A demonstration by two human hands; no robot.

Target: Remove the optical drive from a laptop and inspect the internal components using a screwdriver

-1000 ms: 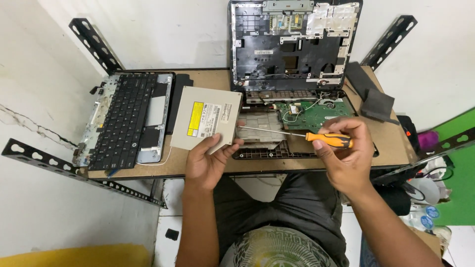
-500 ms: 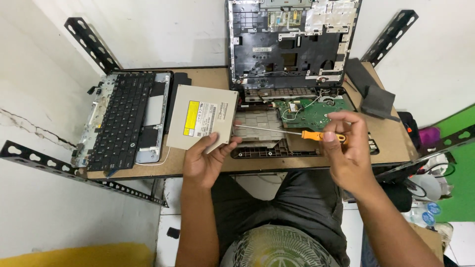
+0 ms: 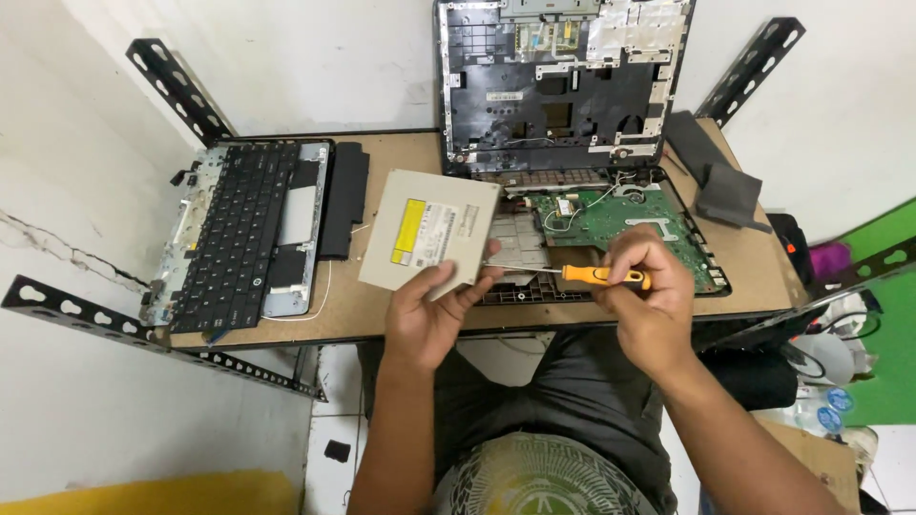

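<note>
Grey metal and flat, the optical drive (image 3: 431, 232) with its yellow label sits tilted in your left hand (image 3: 429, 315), fingers gripping its near edge above the wooden table (image 3: 363, 305). Your right hand (image 3: 649, 296) closes its fingers around an orange-handled screwdriver (image 3: 601, 277), the shaft pointing left toward the drive's side. Behind lies the opened laptop base (image 3: 611, 224); a detached keyboard panel (image 3: 239, 229) rests at left.

Bare desk (image 3: 372, 310) between keyboard (image 3: 234, 229), drive (image 3: 429, 232).
</note>
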